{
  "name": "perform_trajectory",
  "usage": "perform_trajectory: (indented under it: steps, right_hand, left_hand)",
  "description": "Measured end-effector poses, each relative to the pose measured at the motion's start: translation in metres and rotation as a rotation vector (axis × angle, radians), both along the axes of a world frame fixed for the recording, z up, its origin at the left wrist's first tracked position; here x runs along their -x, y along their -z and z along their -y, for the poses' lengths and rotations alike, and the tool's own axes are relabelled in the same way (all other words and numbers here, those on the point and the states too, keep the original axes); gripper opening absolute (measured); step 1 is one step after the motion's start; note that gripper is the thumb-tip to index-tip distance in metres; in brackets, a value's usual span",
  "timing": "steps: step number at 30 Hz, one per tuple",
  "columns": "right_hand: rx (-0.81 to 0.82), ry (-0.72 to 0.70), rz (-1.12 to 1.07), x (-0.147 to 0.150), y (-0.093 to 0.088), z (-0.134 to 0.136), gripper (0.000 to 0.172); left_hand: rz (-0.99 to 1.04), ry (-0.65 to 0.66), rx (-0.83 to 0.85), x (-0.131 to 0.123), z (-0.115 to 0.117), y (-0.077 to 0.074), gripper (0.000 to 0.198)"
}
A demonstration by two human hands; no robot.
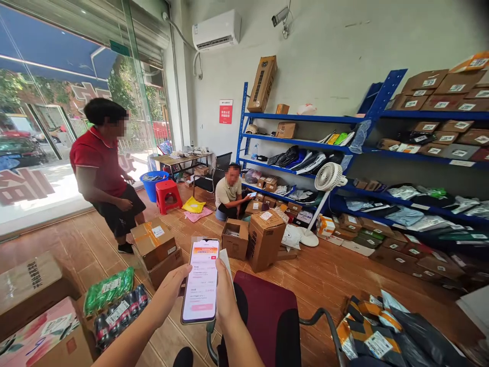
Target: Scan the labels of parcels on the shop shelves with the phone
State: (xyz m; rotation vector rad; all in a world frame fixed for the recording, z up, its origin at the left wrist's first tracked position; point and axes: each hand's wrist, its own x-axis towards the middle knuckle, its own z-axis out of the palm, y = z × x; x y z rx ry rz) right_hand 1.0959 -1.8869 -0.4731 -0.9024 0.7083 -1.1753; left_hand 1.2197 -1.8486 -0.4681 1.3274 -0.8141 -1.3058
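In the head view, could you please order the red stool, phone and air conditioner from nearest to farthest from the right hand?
1. Phone: in the right hand.
2. Red stool: on the floor, ahead-left.
3. Air conditioner: high on the wall ahead.

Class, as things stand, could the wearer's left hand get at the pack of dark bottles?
Probably yes, with a lean: nothing is stacked on the pack of dark bottles, near the left forearm in view. But the left hand is holding the phone, so it must let go first.
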Motion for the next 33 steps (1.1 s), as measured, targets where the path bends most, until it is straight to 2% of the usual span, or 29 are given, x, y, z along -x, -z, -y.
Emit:
perform_trajectory:
  steps: [8, 12, 16, 22, 33]
  right_hand:
    - [-0.047, -0.068, 0.023, -0.009, -0.011, -0.005, 0.04]
    - [-0.051, -0.09, 0.033, -0.014, -0.011, -0.005, 0.041]
    - [-0.065, -0.091, 0.016, -0.017, -0.01, -0.006, 0.045]
    - [-0.042, -0.124, 0.057, -0.018, -0.015, -0.01, 0.04]
    - [-0.029, -0.087, 0.033, -0.019, -0.014, -0.011, 0.039]
  left_hand:
    - [0.002, 0.002, 0.015, -0.015, 0.002, 0.011, 0.06]
    - [-0.009, 0.002, 0.033, -0.02, 0.002, 0.015, 0.058]
    - [-0.003, -0.001, 0.034, -0.022, -0.001, 0.01, 0.061]
    - [-0.003, -0.01, 0.032, -0.022, -0.004, 0.005, 0.066]
    - [0.013, -0.028, 0.014, -0.018, -0.006, -0.004, 0.062]
